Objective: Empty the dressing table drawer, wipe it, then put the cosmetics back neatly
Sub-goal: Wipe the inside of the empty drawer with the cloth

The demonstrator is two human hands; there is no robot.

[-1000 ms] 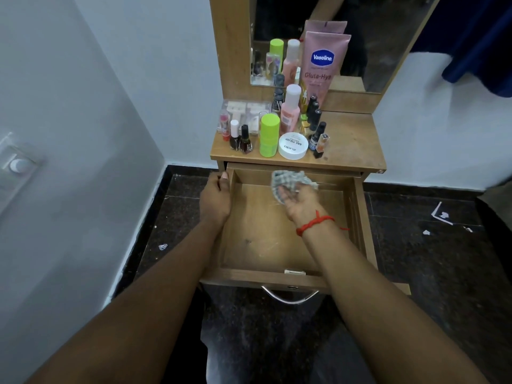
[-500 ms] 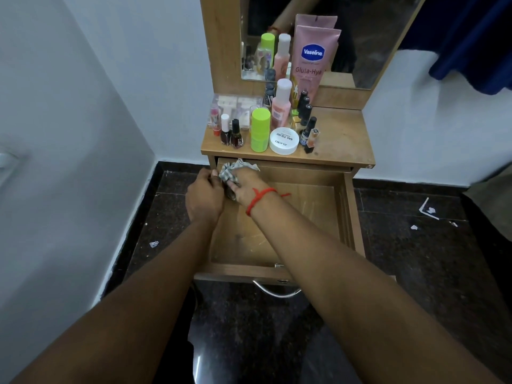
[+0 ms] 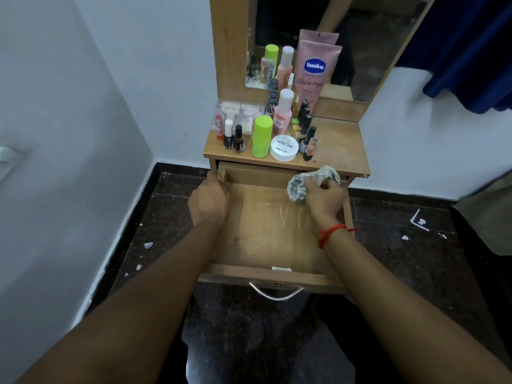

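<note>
The wooden drawer (image 3: 266,231) is pulled out and holds no cosmetics. My right hand (image 3: 325,199) grips a crumpled checked cloth (image 3: 300,182) at the drawer's back right corner. My left hand (image 3: 209,202) holds the drawer's left side wall near the back. The cosmetics stand on the tabletop (image 3: 335,145): a pink Vaseline tube (image 3: 314,76), a pink bottle (image 3: 282,115), a green container (image 3: 261,137), a white round jar (image 3: 284,148) and several nail polish bottles (image 3: 234,138).
A mirror (image 3: 346,45) rises behind the tabletop. A white wall (image 3: 69,134) lies close on the left. The dark floor (image 3: 415,259) carries paper scraps. A blue curtain (image 3: 471,51) hangs at the upper right. The drawer's metal handle (image 3: 275,293) faces me.
My right hand has swept the cloth from the drawer's back left corner across to the back right corner. My left hand stays on the left wall.
</note>
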